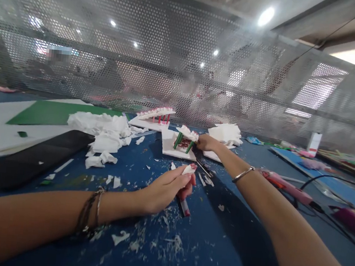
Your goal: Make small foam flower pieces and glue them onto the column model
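White piece [189, 169], red-tipped, sits pinched in my left hand [167, 186]; my right hand [206, 143], grip unclear, is at the model [178, 140], twelve o'clock. Likely mid-assembly; the next move calls for steadiness.

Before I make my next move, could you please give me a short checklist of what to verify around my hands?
1. Left hand gripping the red-marked white piece: ok.
2. Green-legged model standing on its white base board: ok.
3. Right hand holding that model: cannot tell; the hand is beside it, but its fingertips are hidden.
4. Pink glue gun, apparently, cool: cannot tell; it lies beside the right forearm.
5. Blue tabletop free of loose bits: not ok; white scraps are scattered over it.
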The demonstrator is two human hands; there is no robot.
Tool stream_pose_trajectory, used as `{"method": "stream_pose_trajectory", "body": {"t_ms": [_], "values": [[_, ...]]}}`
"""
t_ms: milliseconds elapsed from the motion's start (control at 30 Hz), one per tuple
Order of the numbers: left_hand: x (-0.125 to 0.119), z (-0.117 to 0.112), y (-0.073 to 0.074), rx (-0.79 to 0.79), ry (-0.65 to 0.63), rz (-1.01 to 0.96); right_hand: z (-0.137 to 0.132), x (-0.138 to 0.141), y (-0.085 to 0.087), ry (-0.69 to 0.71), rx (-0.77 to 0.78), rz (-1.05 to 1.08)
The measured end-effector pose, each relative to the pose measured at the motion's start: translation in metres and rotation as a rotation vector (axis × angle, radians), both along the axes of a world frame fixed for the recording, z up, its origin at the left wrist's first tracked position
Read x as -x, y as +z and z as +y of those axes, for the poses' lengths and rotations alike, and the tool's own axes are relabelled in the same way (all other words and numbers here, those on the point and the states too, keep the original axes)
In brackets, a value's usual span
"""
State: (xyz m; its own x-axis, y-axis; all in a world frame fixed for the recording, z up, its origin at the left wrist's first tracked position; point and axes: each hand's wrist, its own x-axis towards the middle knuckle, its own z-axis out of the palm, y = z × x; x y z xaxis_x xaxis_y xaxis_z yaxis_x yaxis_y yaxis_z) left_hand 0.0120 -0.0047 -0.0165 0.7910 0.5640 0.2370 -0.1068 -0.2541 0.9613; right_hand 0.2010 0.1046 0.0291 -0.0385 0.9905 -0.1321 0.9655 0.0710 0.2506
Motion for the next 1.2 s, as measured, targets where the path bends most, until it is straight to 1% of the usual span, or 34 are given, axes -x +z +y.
{"method": "stream_pose_trajectory", "body": {"t_ms": [100,233,300,367,467,600,733,867,1000,1100,1200], "values": [[0.000,-0.002,0.003,0.032,0.018,-0.012,0.004,-0.005,0.002,-0.014,-0.086,0.016],[0.001,-0.004,0.006,0.045,0.054,0.006,0.001,-0.021,0.018,-0.049,-0.215,0.035],[0.001,-0.004,0.006,0.047,0.061,0.005,-0.006,-0.028,0.025,-0.045,-0.241,0.051],[0.001,-0.003,0.005,0.041,0.069,0.004,-0.014,-0.029,0.027,-0.025,-0.228,0.074],[0.001,0.000,0.004,0.020,0.086,0.015,-0.023,-0.024,0.022,0.007,-0.158,0.121],[0.002,0.000,0.004,-0.014,0.093,0.034,-0.022,-0.017,0.012,0.002,-0.066,0.149],[0.002,-0.002,0.007,-0.008,0.095,0.064,-0.019,-0.021,0.008,-0.039,0.015,0.128],[0.003,-0.003,0.008,0.012,0.080,0.086,-0.023,-0.025,0.005,-0.034,0.082,0.127],[0.003,0.000,0.006,-0.003,0.084,0.075,-0.024,-0.020,-0.001,-0.039,0.046,0.118],[0.003,0.001,0.005,-0.006,0.089,0.071,-0.021,-0.017,-0.004,-0.060,-0.035,0.122],[0.003,0.000,0.006,-0.011,0.104,0.060,-0.019,-0.020,-0.001,-0.093,-0.145,0.141]]}}
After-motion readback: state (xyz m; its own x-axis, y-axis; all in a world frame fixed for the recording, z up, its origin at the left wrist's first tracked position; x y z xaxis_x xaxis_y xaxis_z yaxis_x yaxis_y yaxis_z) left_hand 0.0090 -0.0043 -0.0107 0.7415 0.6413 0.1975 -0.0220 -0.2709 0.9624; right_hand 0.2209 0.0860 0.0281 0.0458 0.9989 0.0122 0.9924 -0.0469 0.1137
